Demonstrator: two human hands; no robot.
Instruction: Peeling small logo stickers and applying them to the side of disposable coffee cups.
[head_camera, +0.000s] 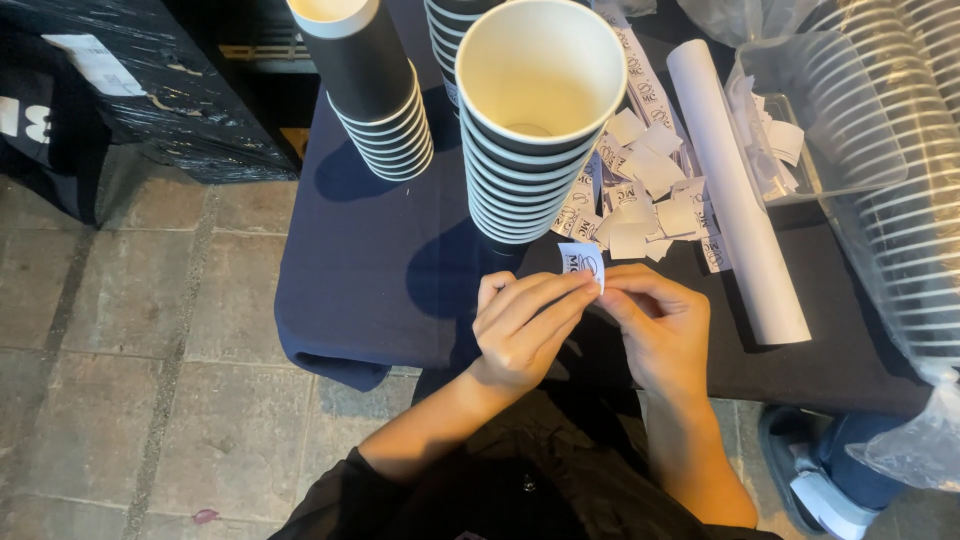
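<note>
Hands meet at the near table edge: left hand and right hand both pinch one small white sticker between fingertips, just in front of the tall stack of dark paper cups. Top cup looks empty, white inside. Second cup stack sits further left. Loose stickers are piled beside a white paper roll, and a clear plastic tub holds more paper scraps.
</note>
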